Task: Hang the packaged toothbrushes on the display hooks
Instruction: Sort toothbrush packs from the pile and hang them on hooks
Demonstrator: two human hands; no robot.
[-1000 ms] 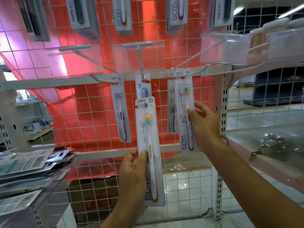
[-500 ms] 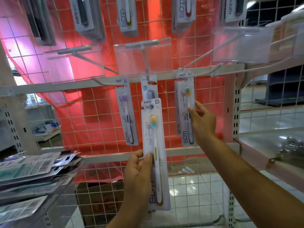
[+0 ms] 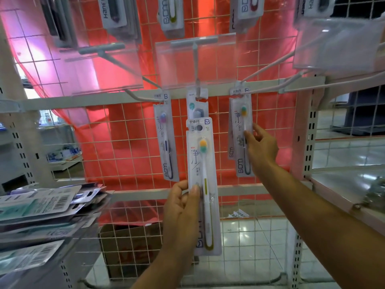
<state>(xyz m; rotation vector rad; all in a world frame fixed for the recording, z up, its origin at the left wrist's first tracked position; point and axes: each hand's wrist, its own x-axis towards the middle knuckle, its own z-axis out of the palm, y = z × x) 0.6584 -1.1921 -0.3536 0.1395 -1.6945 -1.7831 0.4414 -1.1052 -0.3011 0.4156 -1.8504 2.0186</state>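
Red sheeting backs the white wire grid panel that carries the hooks. The left hand grips 1 packaged toothbrush by its lower half, thumb on the front and fingers curled behind. Its long axis is upright, brush head up. The pack's hang hole sits directly below the tip of the middle hook, where a grey-bristled pack already hangs. The coming move probably calls for lifting the hole to the tip and sliding it on; the left hand is the nearer one. The right hand pinches the edge of the hanging pack on the right hook. More loose packs lie heaped at the left.
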